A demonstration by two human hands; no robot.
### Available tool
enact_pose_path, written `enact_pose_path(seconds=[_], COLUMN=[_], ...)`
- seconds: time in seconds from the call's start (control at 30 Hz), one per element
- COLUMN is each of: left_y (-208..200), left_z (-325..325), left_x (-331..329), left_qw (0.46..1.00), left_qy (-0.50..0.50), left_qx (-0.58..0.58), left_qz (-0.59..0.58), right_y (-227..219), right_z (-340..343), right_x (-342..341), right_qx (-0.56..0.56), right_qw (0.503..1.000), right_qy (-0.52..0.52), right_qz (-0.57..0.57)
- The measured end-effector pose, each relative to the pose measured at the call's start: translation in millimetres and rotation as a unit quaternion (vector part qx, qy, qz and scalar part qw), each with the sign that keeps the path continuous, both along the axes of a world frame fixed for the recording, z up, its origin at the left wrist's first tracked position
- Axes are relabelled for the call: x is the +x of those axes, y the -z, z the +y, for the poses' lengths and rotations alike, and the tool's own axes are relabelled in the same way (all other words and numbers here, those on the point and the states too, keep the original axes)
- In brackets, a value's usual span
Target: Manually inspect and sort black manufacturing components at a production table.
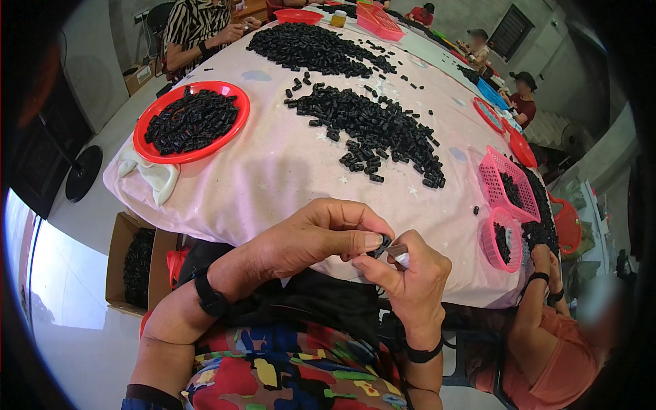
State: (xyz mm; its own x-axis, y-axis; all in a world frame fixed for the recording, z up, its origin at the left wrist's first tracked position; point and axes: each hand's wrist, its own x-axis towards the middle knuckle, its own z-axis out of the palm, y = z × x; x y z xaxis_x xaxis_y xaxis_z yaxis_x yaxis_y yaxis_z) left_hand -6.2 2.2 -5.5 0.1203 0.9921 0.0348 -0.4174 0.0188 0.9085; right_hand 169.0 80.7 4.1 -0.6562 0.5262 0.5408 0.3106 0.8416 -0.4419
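My left hand (pixel 318 236) pinches a small black cylindrical part (pixel 380 244) between thumb and fingertips, just over the table's near edge. Close against it, my right hand (pixel 417 283) grips a small silvery blade-like tool (pixel 398 255), mostly hidden by the fingers. The tool's tip is at the black part; whether it touches cannot be made out. Beyond my hands, a loose pile of similar black parts (pixel 376 126) lies on the pink tablecloth (pixel 260 184).
A red round tray (pixel 244 113) of black parts stands left, beside a white cloth (pixel 154 174). A cardboard box (pixel 115 263) with black parts is on the floor. Pink baskets (pixel 488 167) line the right edge, where a co-worker's hands (pixel 543 263) work. A larger pile (pixel 307 49) lies farther back.
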Motion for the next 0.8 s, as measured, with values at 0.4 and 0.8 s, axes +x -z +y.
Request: enact_pose_path(seconds=[0.4,0.8], left_y=[1.0,4.4], left_z=[3.7,3.9], left_x=[-2.6,-5.5], left_qw=[1.000,0.997], left_qy=[-0.009,0.027], left_qx=[0.002,-0.025], left_qz=[0.018,-0.063], right_y=[1.4,2.5], right_z=[3.8,5.0], right_x=[-3.0,-2.0], right_qx=[0.003,-0.044], right_qw=[1.000,0.999], right_qy=[0.008,-0.020], right_qz=[-0.017,0.022])
